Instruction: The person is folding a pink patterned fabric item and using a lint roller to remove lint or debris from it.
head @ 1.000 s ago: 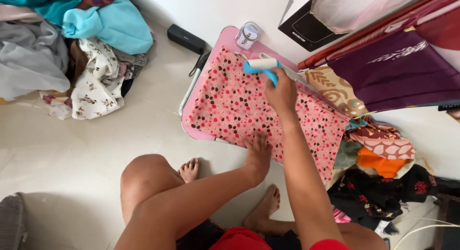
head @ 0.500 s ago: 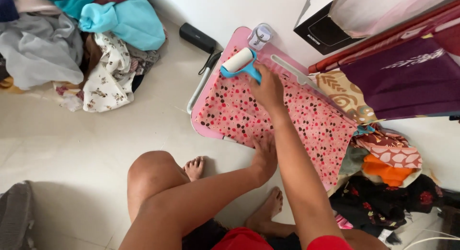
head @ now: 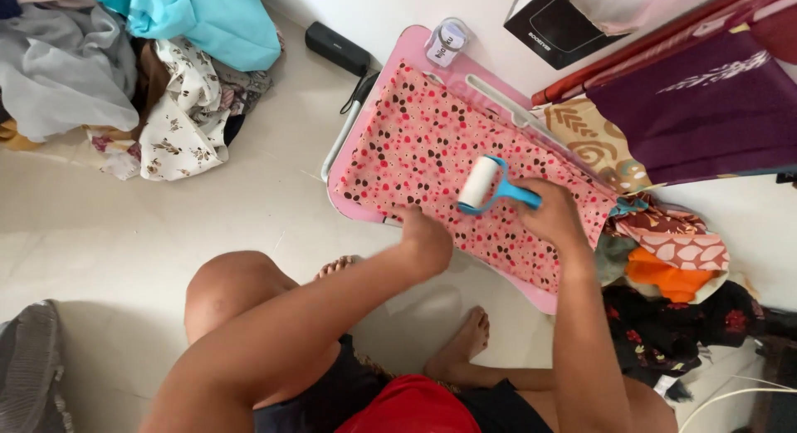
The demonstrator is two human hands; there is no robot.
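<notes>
A room in a home, seen from above, where laundry is being sorted. A heap of loose clothes [head: 141, 76] lies on the pale tiled floor [head: 124, 234], and a low pink ironing board [head: 390, 59] stands against a white wall beside more folded fabrics [head: 672, 259].

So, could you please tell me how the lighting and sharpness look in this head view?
Head view: soft, even daylight; faint shadow under the knee on the floor; lint roller, right hand and spotted cloth sharp; wide-angle bending at the edges.
</notes>
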